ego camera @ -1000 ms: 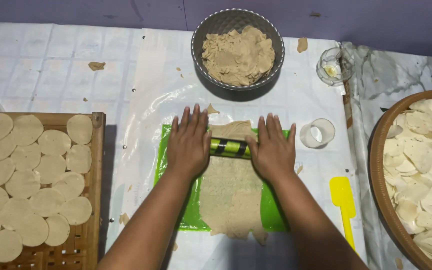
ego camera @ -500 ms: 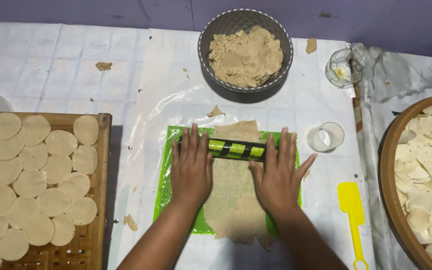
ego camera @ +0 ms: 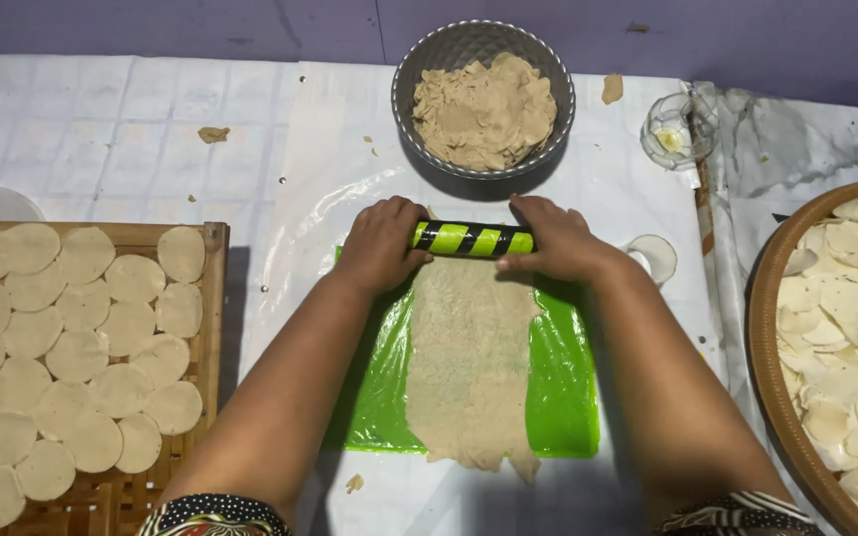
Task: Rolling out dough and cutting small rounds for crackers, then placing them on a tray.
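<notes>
I see roller (ego camera: 474, 239) pushed to far end of dough strip (ego camera: 469, 367), beyond where it sat half second ago. Left hand (ego camera: 381, 243), right hand (ego camera: 553, 238) curled over roller ends, palms pressing. Strip lies flattened along green mat (ego camera: 563, 387), near edge ragged.

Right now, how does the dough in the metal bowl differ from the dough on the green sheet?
The dough in the metal bowl is a loose pile of torn scraps; the dough on the green sheet is one flat, thin strip. The bowl dough lies untouched, while the left hand and right hand press a striped rolling pin on the strip's far end. Both are the same tan colour.
</notes>
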